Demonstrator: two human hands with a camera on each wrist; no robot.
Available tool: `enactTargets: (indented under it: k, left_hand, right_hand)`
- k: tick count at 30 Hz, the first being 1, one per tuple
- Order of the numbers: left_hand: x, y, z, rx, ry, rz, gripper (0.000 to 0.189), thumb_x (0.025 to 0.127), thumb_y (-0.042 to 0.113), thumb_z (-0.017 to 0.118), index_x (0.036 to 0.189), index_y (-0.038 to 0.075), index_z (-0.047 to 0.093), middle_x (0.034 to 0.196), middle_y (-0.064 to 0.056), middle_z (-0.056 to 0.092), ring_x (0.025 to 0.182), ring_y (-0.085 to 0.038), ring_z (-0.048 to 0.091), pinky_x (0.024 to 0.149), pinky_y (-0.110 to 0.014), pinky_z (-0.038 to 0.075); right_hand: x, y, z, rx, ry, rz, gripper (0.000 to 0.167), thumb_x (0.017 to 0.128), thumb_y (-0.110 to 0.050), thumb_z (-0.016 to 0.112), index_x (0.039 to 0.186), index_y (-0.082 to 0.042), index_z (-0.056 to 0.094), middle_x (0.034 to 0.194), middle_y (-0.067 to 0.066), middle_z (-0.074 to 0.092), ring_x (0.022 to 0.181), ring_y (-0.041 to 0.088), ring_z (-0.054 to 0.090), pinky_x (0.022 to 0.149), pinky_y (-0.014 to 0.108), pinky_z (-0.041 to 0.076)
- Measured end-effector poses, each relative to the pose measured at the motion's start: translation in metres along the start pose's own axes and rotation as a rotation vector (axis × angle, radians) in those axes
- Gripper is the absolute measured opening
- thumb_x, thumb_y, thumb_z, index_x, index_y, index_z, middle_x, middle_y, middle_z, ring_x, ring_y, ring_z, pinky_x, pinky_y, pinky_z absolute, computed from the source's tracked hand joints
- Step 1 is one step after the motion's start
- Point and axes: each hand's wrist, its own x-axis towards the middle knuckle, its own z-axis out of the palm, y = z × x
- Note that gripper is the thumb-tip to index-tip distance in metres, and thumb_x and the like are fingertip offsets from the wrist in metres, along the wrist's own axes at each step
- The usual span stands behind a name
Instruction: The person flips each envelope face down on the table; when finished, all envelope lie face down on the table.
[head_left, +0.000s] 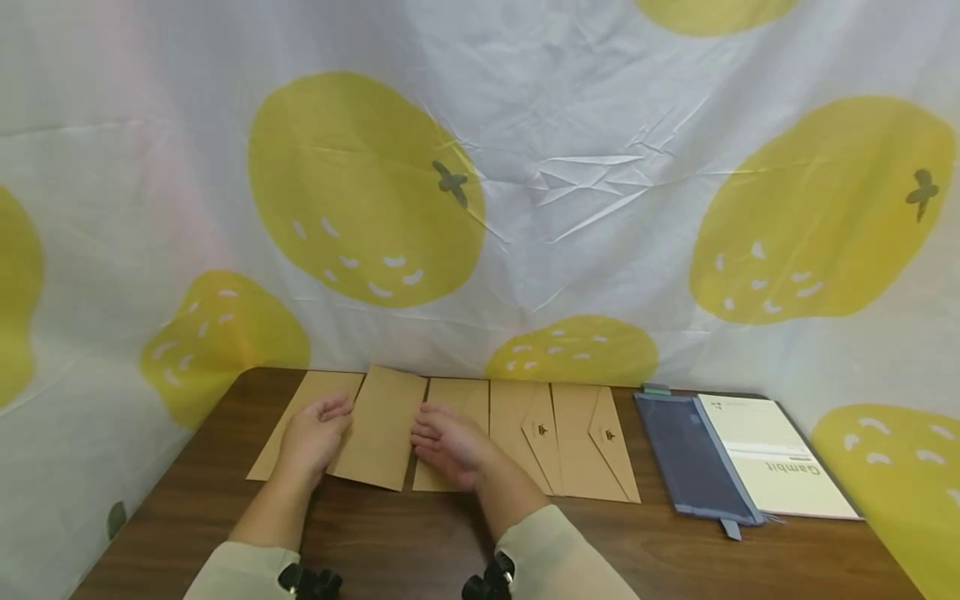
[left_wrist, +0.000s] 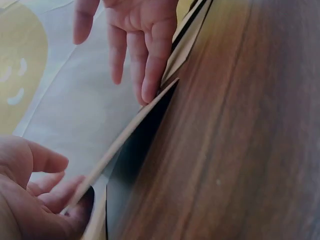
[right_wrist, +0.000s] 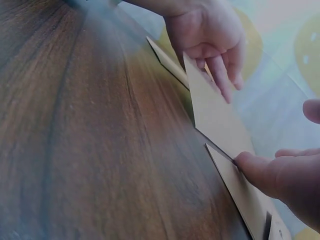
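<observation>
Between the two hands a brown kraft envelope (head_left: 378,425) stands tilted, its left side raised off the table and its right long edge low. My left hand (head_left: 313,433) holds the raised left edge, with fingers on both sides of it in the left wrist view. At the opposite edge, the fairly straight fingers of my right hand (head_left: 453,446) touch the envelope, also seen from the side in the right wrist view. Another plain envelope (head_left: 281,442) lies under the left hand's side. A third envelope (head_left: 461,392) lies partly hidden beneath the right hand.
Two more envelopes (head_left: 577,417) lie flap up to the right, each with a small crown print. Farther right are a dark blue mesh pouch (head_left: 693,454) and a cream notepad (head_left: 780,458). A lemon-print curtain (head_left: 570,250) hangs behind the wooden table (head_left: 390,542).
</observation>
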Motion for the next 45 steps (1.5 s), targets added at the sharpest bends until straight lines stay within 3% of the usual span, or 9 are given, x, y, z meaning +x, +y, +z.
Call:
enactTargets:
  k: [12, 16, 20, 25, 34, 40, 45]
  left_hand:
    - [-0.003, 0.006, 0.003, 0.097, -0.095, -0.037, 0.059, 0.106, 0.020, 0.052, 0.159, -0.005, 0.044, 0.163, -0.030, 0.046, 0.151, -0.048, 0.045, 0.124, -0.062, 0.041]
    - [-0.005, 0.012, 0.003, 0.076, -0.121, -0.028, 0.060, 0.109, 0.025, 0.051, 0.162, -0.001, 0.040, 0.167, -0.027, 0.043, 0.153, -0.047, 0.044, 0.125, -0.061, 0.041]
    - [-0.008, 0.022, 0.009, -0.030, -0.135, -0.002, 0.059, 0.110, 0.026, 0.050, 0.164, 0.005, 0.039, 0.170, -0.020, 0.042, 0.155, -0.043, 0.042, 0.126, -0.060, 0.040]
    - [-0.013, 0.031, 0.023, -0.177, -0.172, -0.006, 0.058, 0.112, 0.024, 0.049, 0.164, 0.004, 0.036, 0.170, -0.019, 0.040, 0.157, -0.041, 0.040, 0.125, -0.059, 0.041]
    - [-0.009, 0.036, 0.059, -0.199, -0.182, -0.017, 0.057, 0.109, 0.022, 0.052, 0.161, 0.004, 0.039, 0.166, -0.020, 0.044, 0.151, -0.040, 0.045, 0.121, -0.057, 0.045]
    - [-0.007, 0.041, 0.083, -0.218, -0.198, -0.008, 0.055, 0.109, 0.023, 0.053, 0.160, 0.005, 0.042, 0.165, -0.020, 0.046, 0.150, -0.040, 0.046, 0.119, -0.056, 0.046]
    - [-0.009, 0.039, 0.093, -0.227, -0.184, 0.008, 0.053, 0.109, 0.021, 0.052, 0.159, 0.003, 0.043, 0.164, -0.023, 0.048, 0.151, -0.042, 0.046, 0.120, -0.058, 0.046]
  right_hand:
    - [0.001, 0.000, -0.002, 0.012, 0.006, 0.007, 0.068, 0.112, -0.021, 0.050, 0.167, 0.007, 0.020, 0.171, 0.036, 0.026, 0.162, 0.049, 0.028, 0.133, 0.058, 0.025]
    - [0.000, -0.006, 0.001, 0.004, 0.014, -0.010, 0.068, 0.112, -0.021, 0.049, 0.167, 0.006, 0.020, 0.171, 0.034, 0.027, 0.162, 0.047, 0.030, 0.133, 0.057, 0.028]
    - [-0.007, -0.024, 0.002, -0.007, 0.005, -0.074, 0.068, 0.113, -0.020, 0.047, 0.168, 0.006, 0.018, 0.172, 0.034, 0.026, 0.162, 0.046, 0.028, 0.133, 0.056, 0.027]
    - [-0.022, -0.039, -0.022, -0.058, 0.059, -0.139, 0.067, 0.113, -0.022, 0.045, 0.168, 0.004, 0.016, 0.172, 0.032, 0.030, 0.161, 0.047, 0.031, 0.133, 0.057, 0.029]
    - [-0.041, -0.046, -0.078, -0.089, 0.197, -0.156, 0.069, 0.114, -0.025, 0.046, 0.168, 0.006, 0.015, 0.170, 0.035, 0.030, 0.159, 0.049, 0.034, 0.131, 0.057, 0.032]
    - [-0.045, -0.041, -0.091, -0.070, 0.220, -0.142, 0.068, 0.115, -0.024, 0.044, 0.168, 0.007, 0.016, 0.168, 0.037, 0.034, 0.156, 0.051, 0.038, 0.130, 0.056, 0.035]
    - [-0.045, -0.035, -0.092, -0.074, 0.224, -0.116, 0.071, 0.114, -0.025, 0.046, 0.166, 0.010, 0.014, 0.165, 0.038, 0.036, 0.154, 0.051, 0.041, 0.128, 0.057, 0.037]
